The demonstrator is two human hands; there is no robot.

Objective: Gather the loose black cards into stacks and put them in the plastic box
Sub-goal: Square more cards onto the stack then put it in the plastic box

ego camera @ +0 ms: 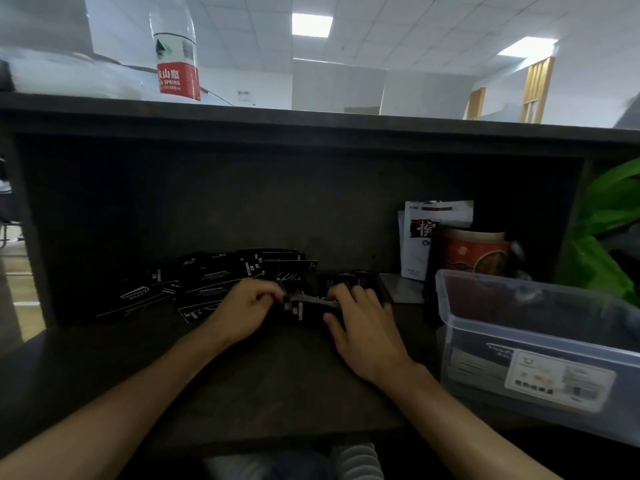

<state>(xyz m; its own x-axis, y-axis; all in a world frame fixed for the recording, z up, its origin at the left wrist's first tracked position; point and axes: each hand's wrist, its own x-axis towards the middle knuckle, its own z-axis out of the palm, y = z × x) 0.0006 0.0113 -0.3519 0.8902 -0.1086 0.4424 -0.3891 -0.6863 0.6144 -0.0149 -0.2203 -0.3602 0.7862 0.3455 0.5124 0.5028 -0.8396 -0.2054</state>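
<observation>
A dark table [263,386] fills the lower frame, backed by a dark raised panel with a ledge along its top; beyond it an office with white ceiling tiles and lit panels. At centre frame both hands meet on a small stack of black cards [308,304]; the left hand [247,308] has its fingers curled, its grip pinching the stack's left end; the right hand [363,327] lies over the right end, fingers bent on top and thumb under the near edge, clamped on the same stack. Loose black cards [207,282] lie scattered left of centre and behind the hands. The plastic box [540,348], clear and open, stands at lower right, near the right hand; dark cards show through its wall. Behind it a red canister [474,252] and a white packet [419,237]; green leaves [602,230] at the right edge; a water bottle [176,50] on the ledge, upper left.
</observation>
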